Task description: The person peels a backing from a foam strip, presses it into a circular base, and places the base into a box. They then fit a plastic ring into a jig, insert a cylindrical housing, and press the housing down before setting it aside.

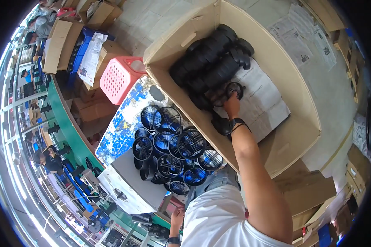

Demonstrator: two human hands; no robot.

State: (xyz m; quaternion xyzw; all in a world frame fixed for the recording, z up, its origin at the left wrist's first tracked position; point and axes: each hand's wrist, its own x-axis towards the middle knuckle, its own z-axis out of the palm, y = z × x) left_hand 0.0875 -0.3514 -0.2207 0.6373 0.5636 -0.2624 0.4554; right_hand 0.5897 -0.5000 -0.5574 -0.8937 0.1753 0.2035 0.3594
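Scanning from the left, I pick up the curved green workbench (58, 101), then a pink stool (116, 80) wedged close by the big carton. Next to it, a tabletop (111, 142) with worn blue-and-white paint, and a white box (125, 193) at its near end. Now the heap of black spoked rings (170, 166): tipped every way, overlapping, set right beside the carton, which I'd judge keeps them within an easy arm's swing. Just below that heap, low in my view, comes the left hand (177, 216), fingers partly curled near the white box; I can't tell whether it grips anything. Across the cardboard wall, rows of black rings (210, 57) lie packed on edge, probably because nested that way they take little room and brace one another. And there's the right hand (232, 106), deep inside, its fingers closed on the near rim of one black ring (234, 89), likely pinched there so the rest of it stays unobstructed. Under that arm, a printed sheet (261, 101) covers part of the floor of the carton (303, 109), perhaps as a liner against scuffs.
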